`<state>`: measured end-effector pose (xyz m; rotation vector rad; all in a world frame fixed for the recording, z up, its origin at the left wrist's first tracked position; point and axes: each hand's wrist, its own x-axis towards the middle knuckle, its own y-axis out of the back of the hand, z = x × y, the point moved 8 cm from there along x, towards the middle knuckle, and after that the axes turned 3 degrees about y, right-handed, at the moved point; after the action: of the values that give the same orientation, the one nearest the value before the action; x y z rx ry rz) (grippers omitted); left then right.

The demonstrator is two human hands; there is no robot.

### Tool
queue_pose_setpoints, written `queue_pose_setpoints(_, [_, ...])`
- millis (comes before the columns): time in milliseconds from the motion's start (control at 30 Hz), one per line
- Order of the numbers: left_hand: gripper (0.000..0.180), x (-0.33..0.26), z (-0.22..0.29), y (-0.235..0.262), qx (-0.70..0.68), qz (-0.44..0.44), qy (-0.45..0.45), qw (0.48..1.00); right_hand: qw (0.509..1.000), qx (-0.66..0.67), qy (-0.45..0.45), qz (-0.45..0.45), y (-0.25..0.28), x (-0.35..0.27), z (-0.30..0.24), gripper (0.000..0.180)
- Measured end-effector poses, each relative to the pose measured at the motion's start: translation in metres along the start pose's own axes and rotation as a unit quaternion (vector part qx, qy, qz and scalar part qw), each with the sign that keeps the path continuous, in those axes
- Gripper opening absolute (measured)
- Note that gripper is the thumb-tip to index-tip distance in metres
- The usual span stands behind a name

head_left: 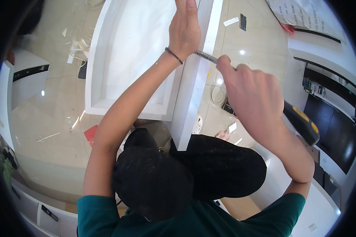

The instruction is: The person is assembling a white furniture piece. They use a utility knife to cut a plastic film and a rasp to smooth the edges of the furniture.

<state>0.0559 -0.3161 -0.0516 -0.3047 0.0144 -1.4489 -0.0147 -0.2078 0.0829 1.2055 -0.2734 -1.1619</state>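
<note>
A white shallow frame-like furniture piece (94,67) leans before my knees, with a long white panel (188,91) along its right side. My left hand (184,29) lies over the top part of this panel. Its thumb stretches forward; the other fingers are cut off by the view's upper edge. In my right hand (251,93), fingers wrapped around it, is a hand tool (302,120) with a black-and-yellow handle and a mottled grey shaft. The shaft points left across the panel toward my left wrist, where its far end is hidden, so its kind cannot be told.
Paper scraps, a coiled pale cord (218,94) and a red piece (91,134) lie on the glossy tiled floor. White cabinets with dark panels (330,122) stand at right. A printed white sack (304,15) lies far right. More white units (29,65) stand at left.
</note>
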Motion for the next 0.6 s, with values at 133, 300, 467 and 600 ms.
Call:
queue_pose_setpoints(133, [0.068,-0.013,-0.008,-0.004,-0.028,-0.006,0.005,1.0,0.999,0.038,0.02,0.012,0.007,-0.004,0.002,0.023])
queue_pose_setpoints(300, [0.068,-0.042,0.005,-0.002,-0.029,-0.003,0.0,1.0,0.996,-0.022,-0.016,-0.091,0.014,-0.028,-0.014,0.033])
queue_pose_setpoints(467, [0.069,-0.009,-0.02,0.002,-0.021,-0.007,0.057,0.998,1.0,-0.017,0.009,-0.019,0.003,0.002,-0.012,0.032])
queue_pose_setpoints(600, [0.071,-0.026,-0.02,0.0,-0.026,-0.012,0.036,0.999,0.999,0.0,0.007,-0.051,0.003,-0.001,-0.011,0.029])
